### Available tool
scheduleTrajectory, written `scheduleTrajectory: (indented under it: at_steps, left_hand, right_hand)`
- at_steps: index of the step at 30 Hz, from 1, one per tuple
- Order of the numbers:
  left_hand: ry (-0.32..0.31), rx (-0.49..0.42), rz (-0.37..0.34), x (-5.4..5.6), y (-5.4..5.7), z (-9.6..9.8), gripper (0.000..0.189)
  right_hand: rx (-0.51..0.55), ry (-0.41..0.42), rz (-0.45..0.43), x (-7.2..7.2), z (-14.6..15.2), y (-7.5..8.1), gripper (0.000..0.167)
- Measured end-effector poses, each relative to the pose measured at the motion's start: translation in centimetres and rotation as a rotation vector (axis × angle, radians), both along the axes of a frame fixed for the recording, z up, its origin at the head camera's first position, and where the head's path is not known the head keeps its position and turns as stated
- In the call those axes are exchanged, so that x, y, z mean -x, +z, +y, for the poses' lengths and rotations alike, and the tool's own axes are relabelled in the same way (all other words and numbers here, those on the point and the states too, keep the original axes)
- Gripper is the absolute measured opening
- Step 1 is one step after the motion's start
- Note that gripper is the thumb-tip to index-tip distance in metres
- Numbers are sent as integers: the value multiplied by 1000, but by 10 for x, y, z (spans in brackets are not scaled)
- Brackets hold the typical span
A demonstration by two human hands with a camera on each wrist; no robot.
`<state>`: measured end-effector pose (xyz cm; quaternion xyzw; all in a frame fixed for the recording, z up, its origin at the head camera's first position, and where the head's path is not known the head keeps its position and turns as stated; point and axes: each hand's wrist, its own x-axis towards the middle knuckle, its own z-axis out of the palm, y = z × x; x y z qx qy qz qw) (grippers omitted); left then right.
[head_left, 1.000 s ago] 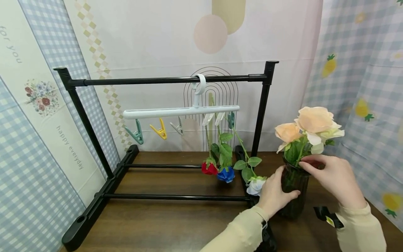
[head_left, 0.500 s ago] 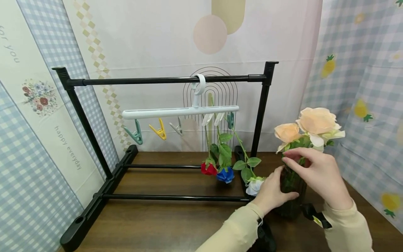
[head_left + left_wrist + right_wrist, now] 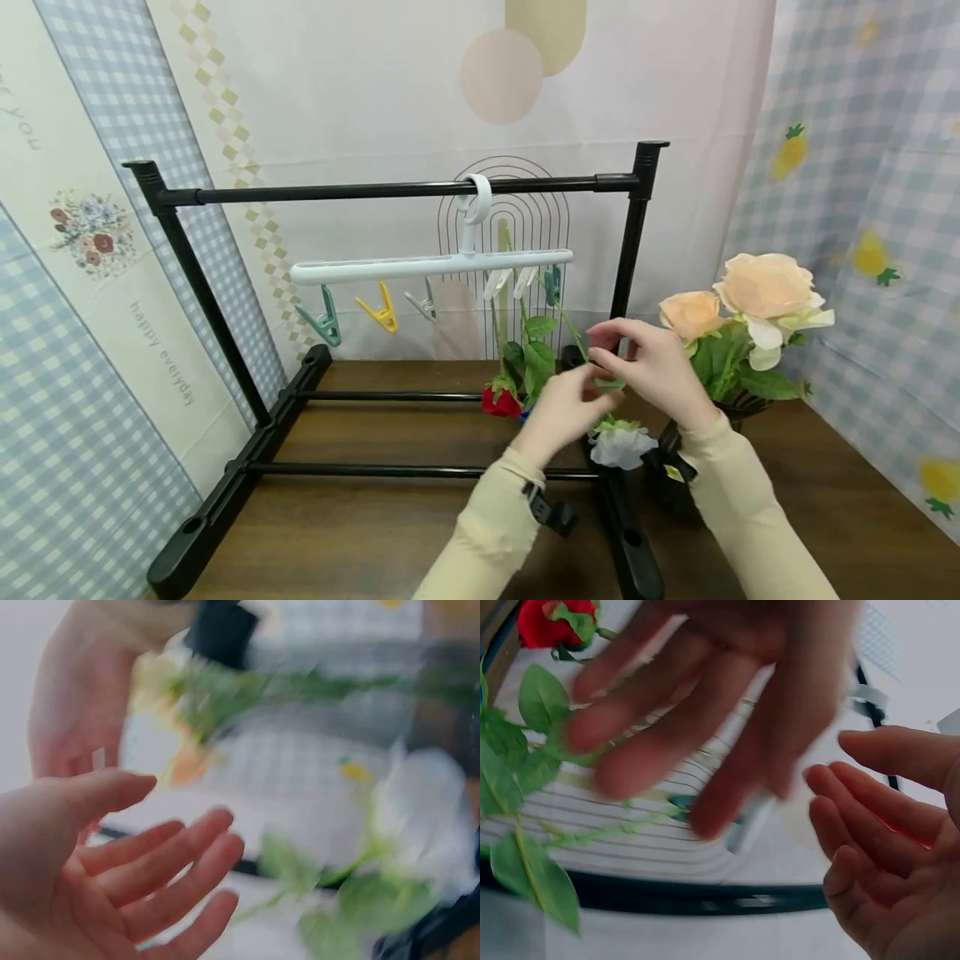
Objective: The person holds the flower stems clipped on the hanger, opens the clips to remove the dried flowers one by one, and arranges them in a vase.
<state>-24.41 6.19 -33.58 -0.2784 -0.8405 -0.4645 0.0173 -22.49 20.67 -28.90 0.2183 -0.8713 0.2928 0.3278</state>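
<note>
My left hand [image 3: 566, 417] and right hand [image 3: 660, 367] are in the air before the right end of the rack. Both have loosely bent fingers with nothing between them. In the left wrist view, the left hand [image 3: 150, 877] has spread fingers, apart from the blurred white rose [image 3: 424, 821]. The right hand [image 3: 892, 847] is likewise empty in the right wrist view. A white rose [image 3: 622, 447] hangs head down on its stem from a teal clip [image 3: 552, 286]. Beside it hang a red rose [image 3: 500, 402] and a blue rose [image 3: 525, 414], mostly hidden behind the left hand.
A white hanger [image 3: 375, 268] hangs on the black rack's top bar [image 3: 322, 193]. Its left half carries a teal clip [image 3: 324, 317], a yellow clip [image 3: 381, 308] and a grey clip [image 3: 423, 302]. At the right, peach roses [image 3: 768, 292] stand in a dark vase [image 3: 746, 407].
Both hands have left the vase and moved left and up to the hanging flowers. The right hand has let go of the peach roses, which stay in the vase.
</note>
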Motion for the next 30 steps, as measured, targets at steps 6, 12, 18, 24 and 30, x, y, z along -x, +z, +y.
scheduleTrajectory:
  at_steps: [6, 12, 18, 24, 30]
  left_hand:
    - [43, -143, 14, 19, 11, -44, 29]
    - [265, -319, 101, 31, 11, -75, 28]
    - [459, -361, 113, 47, 2, -88, 29]
    - [435, -381, 59, 59, -9, -91, 30]
    - [442, -371, 47, 59, -12, -86, 24]
  right_hand:
    - [87, 45, -17, 31, -30, 0, 20]
    - [90, 66, -96, 63, -59, 7, 20]
    - [117, -46, -213, 84, -79, 17, 35]
    - [154, -71, -275, 94, -97, 24, 52]
    - [163, -92, -252, 100, -103, 31, 50]
